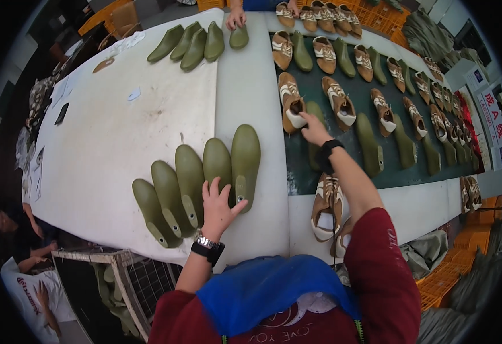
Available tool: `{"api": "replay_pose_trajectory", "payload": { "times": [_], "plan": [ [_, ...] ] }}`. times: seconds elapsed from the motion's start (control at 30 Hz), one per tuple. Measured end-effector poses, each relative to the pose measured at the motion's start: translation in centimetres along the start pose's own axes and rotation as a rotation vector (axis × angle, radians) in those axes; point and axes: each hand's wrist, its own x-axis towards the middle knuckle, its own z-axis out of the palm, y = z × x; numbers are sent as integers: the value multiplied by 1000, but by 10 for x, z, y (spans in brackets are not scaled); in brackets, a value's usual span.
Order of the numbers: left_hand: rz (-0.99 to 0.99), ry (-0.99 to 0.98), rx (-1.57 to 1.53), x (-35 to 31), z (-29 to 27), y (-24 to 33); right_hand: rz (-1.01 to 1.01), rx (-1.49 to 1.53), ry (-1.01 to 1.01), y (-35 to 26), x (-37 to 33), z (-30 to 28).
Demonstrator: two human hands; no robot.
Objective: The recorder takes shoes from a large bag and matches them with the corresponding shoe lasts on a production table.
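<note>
Five green shoe lasts, several in all, lie side by side on the white table in front of me. My left hand (pixel 219 209) is over them with fingers spread, its fingertips at the heel end of one green last (pixel 216 157). Just right of its thumb lies the rightmost last (pixel 246 152). My right hand (pixel 317 129) reaches to the dark green belt, fingers closed at the white heel of a brown sneaker (pixel 290 98) with white stripes. A green last (pixel 315 150) lies partly hidden under my right hand and wrist.
On the green belt (pixel 351 137), brown sneakers alternate with lasts. Another sneaker (pixel 324 212) stands near my right elbow. Across the white table (pixel 119 114), another person's hand (pixel 236 20) touches a last beside several others. A wooden-framed rack (pixel 119 286) stands at lower left; orange crates (pixel 437 281) at lower right.
</note>
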Motion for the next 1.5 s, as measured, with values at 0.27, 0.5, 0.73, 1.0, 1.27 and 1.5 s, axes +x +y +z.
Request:
{"api": "replay_pose_trajectory", "payload": {
  "times": [0.27, 0.5, 0.73, 1.0, 1.27, 1.5],
  "plan": [
    [33, 32, 13, -3, 11, -3, 33, 336, -415, -129, -158, -182],
    [62, 75, 292, -11, 14, -11, 413, -214, -282, -81, -317, -212],
    [708, -326, -308, -27, 58, 122, 497, -155, -88, -67, -407, -92],
    [772, -660, -278, -86, 72, 151, 301, 53, 30, -99, -446, -49],
    [550, -67, -87, -92, -108, 180, -114, -26, 492, -175, -404, -165],
    [275, -158, 40, -120, -16, 149, 78, -66, -138, -128, -374, -126]
  ]
}}
